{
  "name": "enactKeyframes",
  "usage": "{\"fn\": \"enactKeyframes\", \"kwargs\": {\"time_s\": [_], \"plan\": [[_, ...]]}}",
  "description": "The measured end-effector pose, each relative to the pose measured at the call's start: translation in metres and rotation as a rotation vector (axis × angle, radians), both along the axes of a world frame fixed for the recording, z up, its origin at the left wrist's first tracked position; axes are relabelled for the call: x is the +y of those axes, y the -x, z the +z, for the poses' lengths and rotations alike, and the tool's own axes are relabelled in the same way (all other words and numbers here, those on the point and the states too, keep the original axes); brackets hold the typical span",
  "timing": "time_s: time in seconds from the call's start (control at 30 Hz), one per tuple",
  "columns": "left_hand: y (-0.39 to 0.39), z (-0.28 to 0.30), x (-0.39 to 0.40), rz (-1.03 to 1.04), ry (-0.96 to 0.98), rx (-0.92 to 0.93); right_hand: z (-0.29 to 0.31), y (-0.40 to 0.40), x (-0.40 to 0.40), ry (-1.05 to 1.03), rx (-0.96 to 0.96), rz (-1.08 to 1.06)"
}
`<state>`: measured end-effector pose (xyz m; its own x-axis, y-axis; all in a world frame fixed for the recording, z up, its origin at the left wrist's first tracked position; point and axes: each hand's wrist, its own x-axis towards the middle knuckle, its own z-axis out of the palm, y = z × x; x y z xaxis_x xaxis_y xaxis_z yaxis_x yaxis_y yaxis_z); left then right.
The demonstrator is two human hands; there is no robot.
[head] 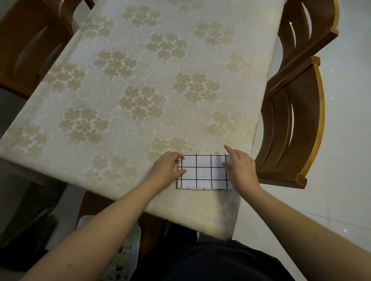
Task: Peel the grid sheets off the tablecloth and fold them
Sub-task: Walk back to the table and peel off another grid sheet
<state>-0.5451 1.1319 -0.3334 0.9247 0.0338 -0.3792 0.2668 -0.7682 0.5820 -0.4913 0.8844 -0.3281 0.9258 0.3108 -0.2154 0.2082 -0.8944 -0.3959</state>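
White grid sheet [204, 173], one, seemingly folded, flat near right front corner of tablecloth [140, 83]. Pinched at left edge by curled left hand [167, 168]; touched at right edge by blurred, loose-fingered right hand [241, 168]. Three wooden chairs [293, 129] around.

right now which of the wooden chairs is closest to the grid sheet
The near right chair, just beyond the right hand on the grid sheet. The far right chair and the left chair stand further up the table.

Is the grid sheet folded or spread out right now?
Folded: the grid sheet shows stacked layer edges along its near side, on the tablecloth.
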Motion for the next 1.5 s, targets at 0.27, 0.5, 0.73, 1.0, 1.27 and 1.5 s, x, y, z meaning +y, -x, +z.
{"fn": "enactKeyframes", "kwargs": {"time_s": [0.27, 0.5, 0.73, 1.0, 1.27, 1.5], "plan": [[-0.049, -0.004, 0.003, -0.176, -0.205, 0.112, 0.0, -0.046, 0.032, 0.297, 0.171, 0.191], [-0.055, 0.0, 0.013, -0.288, -0.128, 0.112, 0.002, -0.057, 0.037, 0.451, 0.252, 0.317], [-0.045, -0.003, 0.027, -0.171, 0.069, 0.167, 0.009, -0.046, 0.018, 0.13, 0.44, 0.036], [-0.024, 0.001, 0.031, 0.281, 0.536, 0.252, 0.018, -0.024, -0.005, -0.475, 0.671, -0.464], [0.001, 0.022, 0.006, 0.615, 0.797, 0.244, 0.024, -0.003, 0.004, -0.653, 0.71, -0.561], [0.006, 0.058, -0.004, 0.649, 0.815, 0.241, 0.055, 0.004, -0.008, -0.805, 0.648, -0.551]]}}
